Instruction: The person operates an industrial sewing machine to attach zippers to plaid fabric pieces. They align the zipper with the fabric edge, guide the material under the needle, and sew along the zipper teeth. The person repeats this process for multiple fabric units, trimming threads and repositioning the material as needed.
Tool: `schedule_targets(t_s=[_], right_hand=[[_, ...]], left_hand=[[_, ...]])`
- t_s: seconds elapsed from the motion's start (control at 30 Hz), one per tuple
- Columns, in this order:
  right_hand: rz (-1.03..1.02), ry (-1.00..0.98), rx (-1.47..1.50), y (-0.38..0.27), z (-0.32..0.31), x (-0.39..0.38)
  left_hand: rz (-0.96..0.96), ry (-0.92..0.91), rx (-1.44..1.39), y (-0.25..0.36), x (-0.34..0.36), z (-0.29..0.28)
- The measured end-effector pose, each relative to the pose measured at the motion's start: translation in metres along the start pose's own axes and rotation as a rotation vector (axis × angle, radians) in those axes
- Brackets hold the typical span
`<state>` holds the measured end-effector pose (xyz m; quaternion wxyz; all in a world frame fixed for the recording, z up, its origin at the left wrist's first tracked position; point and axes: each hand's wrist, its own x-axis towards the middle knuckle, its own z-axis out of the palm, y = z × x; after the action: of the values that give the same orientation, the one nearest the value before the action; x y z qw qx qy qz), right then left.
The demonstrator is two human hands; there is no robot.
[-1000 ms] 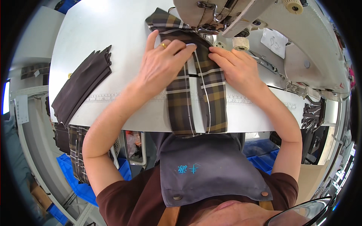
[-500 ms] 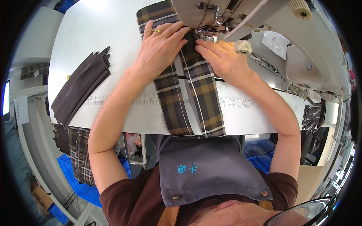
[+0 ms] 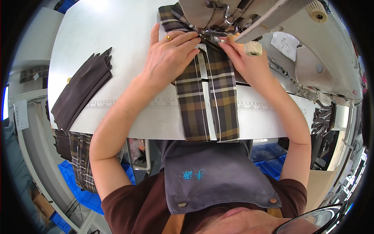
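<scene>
On a white table (image 3: 154, 123), plaid cloth (image 3: 191, 113) stretches from the sewing machine (image 3: 331, 58) to the near edge, straighter than a moment ago, seemingly better lined up. The left hand (image 3: 169, 52) presses it, little finger spread; I cannot tell whether the partly hidden right hand (image 3: 249, 62) pinches.
</scene>
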<state>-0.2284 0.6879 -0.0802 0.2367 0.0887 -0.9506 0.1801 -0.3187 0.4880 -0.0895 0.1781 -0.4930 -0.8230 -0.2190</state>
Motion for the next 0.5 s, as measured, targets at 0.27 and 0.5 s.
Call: schedule_targets(t_s=[0.27,0.5], right_hand=[[0.084,-0.097,-0.262,0.011,-0.007,0.008],[0.079,-0.143,-0.362,0.011,-0.038,-0.006]], left_hand=[[-0.061,-0.071,-0.159,-0.005,0.004,0.0],[-0.036,-0.054,-0.066,-0.002,0.002,-0.002]])
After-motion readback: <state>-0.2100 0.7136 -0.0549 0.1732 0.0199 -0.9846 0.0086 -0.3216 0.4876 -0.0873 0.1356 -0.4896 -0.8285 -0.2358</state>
